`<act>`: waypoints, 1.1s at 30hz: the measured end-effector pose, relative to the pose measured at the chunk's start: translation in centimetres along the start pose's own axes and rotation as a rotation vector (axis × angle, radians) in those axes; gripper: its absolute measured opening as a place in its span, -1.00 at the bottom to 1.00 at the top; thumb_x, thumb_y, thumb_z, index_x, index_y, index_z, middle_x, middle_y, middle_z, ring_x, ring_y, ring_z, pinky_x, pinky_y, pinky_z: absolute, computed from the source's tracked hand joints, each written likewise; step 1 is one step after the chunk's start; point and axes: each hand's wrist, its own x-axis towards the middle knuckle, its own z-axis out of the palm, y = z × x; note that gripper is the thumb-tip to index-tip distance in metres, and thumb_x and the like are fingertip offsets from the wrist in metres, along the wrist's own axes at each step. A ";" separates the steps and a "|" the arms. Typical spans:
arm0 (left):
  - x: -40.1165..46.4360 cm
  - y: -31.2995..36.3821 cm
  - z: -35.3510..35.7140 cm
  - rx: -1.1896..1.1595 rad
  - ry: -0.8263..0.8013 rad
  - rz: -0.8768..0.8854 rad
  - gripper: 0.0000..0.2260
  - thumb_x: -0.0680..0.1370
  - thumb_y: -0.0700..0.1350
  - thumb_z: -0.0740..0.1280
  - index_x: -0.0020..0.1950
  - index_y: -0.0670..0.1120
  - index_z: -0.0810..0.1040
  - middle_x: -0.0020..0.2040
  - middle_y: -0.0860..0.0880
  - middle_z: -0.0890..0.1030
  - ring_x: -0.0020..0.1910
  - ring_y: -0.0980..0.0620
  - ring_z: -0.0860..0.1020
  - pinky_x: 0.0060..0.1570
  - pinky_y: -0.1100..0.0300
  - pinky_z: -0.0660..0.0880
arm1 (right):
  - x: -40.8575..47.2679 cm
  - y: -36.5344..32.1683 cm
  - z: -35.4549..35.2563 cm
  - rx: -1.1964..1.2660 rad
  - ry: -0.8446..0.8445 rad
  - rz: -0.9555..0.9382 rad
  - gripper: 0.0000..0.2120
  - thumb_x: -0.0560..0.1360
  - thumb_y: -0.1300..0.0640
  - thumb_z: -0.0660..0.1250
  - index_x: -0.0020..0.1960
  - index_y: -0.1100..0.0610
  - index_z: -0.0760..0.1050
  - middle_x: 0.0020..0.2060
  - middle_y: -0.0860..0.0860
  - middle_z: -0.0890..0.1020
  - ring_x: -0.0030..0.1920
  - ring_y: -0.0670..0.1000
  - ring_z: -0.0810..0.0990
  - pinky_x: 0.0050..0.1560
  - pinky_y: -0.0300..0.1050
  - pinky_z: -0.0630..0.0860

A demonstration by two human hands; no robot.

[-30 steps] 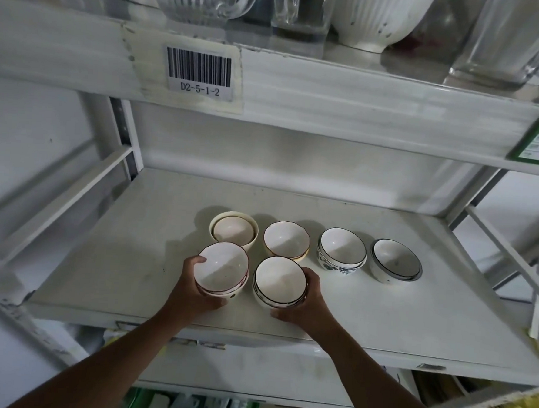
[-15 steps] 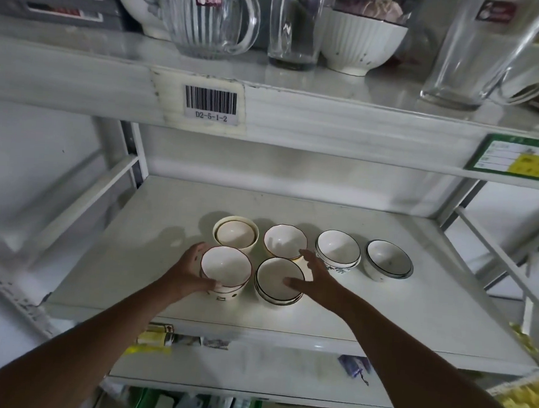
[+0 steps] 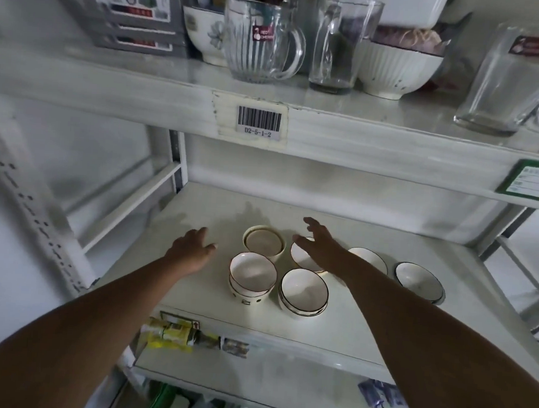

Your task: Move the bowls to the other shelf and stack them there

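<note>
White middle shelf [image 3: 193, 297] at frame centre, six empty bowls in two rows
Left hand [image 3: 189, 249] and right hand [image 3: 319, 244] hover spread-fingered, holding nothing; front bowls [image 3: 253, 273] sit between them

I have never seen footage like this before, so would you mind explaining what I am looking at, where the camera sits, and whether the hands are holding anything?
There is no machine here: a person works with two bare hands, and one wide-angle camera worn on the head looks forward and down, so both arms reach in from the bottom of the picture. The white middle shelf carries small bowls in two rows. In front stand a stack with dark marks on its side and a dark-rimmed stack. Behind them are a cream bowl, a bowl partly hidden by the right arm, and two dark-rimmed bowls to the right. The left hand and right hand are both open and hold nothing. The shelf above holds a glass mug, tumblers and larger bowls.
</note>
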 end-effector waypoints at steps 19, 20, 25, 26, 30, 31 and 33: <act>-25.7 -12.0 -6.1 0.263 0.363 -0.852 -0.45 0.60 0.23 0.06 0.54 0.06 0.16 0.54 -0.02 0.22 0.49 -0.18 0.21 0.40 -0.09 0.24 | 2.5 -14.9 15.4 -0.398 -0.613 -0.636 -0.41 0.64 -0.28 0.04 0.61 -0.11 0.14 0.62 0.03 0.15 0.58 0.12 0.18 0.56 0.08 0.13; -27.5 -12.2 -6.0 0.245 0.365 -0.901 -0.45 0.59 0.24 0.06 0.54 0.06 0.16 0.54 -0.02 0.23 0.49 -0.18 0.22 0.40 -0.09 0.24 | 1.6 -15.5 16.3 -0.403 -0.639 -0.667 -0.41 0.64 -0.28 0.03 0.61 -0.11 0.14 0.62 0.02 0.14 0.58 0.11 0.18 0.56 0.08 0.13; -35.6 -12.9 -5.3 0.211 0.409 -1.079 -0.46 0.58 0.25 0.06 0.52 0.06 0.19 0.52 -0.04 0.25 0.46 -0.17 0.25 0.38 -0.09 0.25 | -4.1 -19.4 20.5 -0.391 -0.716 -0.829 -0.49 0.66 -0.19 0.07 0.58 -0.12 0.21 0.59 0.02 0.21 0.56 0.11 0.22 0.53 0.07 0.17; -37.1 -13.0 -5.0 0.208 0.418 -1.101 -0.46 0.58 0.25 0.06 0.51 0.05 0.20 0.51 -0.04 0.27 0.45 -0.18 0.27 0.38 -0.09 0.26 | -5.4 -20.2 21.4 -0.389 -0.739 -0.866 -0.50 0.66 -0.18 0.08 0.57 -0.12 0.22 0.58 0.02 0.23 0.55 0.11 0.23 0.53 0.07 0.18; -43.7 -13.4 -4.2 0.212 0.437 -1.218 -0.47 0.58 0.24 0.07 0.48 0.03 0.24 0.43 -0.06 0.37 0.35 -0.18 0.38 0.29 -0.06 0.35 | -11.1 -22.9 24.9 -0.402 -0.824 -0.970 -0.49 0.65 -0.20 0.08 0.56 -0.10 0.25 0.56 0.02 0.27 0.54 0.12 0.26 0.52 0.12 0.19; -45.4 -13.5 -3.9 0.205 0.432 -1.248 -0.47 0.58 0.24 0.07 0.48 0.02 0.24 0.41 -0.07 0.38 0.33 -0.18 0.39 0.26 -0.05 0.36 | -12.7 -23.4 25.6 -0.414 -0.835 -0.991 -0.50 0.65 -0.21 0.07 0.56 -0.12 0.25 0.55 0.00 0.27 0.53 0.11 0.27 0.52 0.12 0.20; -48.8 -13.6 -3.2 0.181 0.420 -1.302 -0.47 0.58 0.24 0.06 0.47 0.01 0.24 0.37 -0.09 0.41 0.31 -0.19 0.41 0.23 -0.03 0.37 | -15.9 -24.4 26.9 -0.433 -0.859 -1.035 -0.52 0.66 -0.21 0.05 0.55 -0.15 0.25 0.55 -0.04 0.26 0.52 0.09 0.27 0.50 0.11 0.21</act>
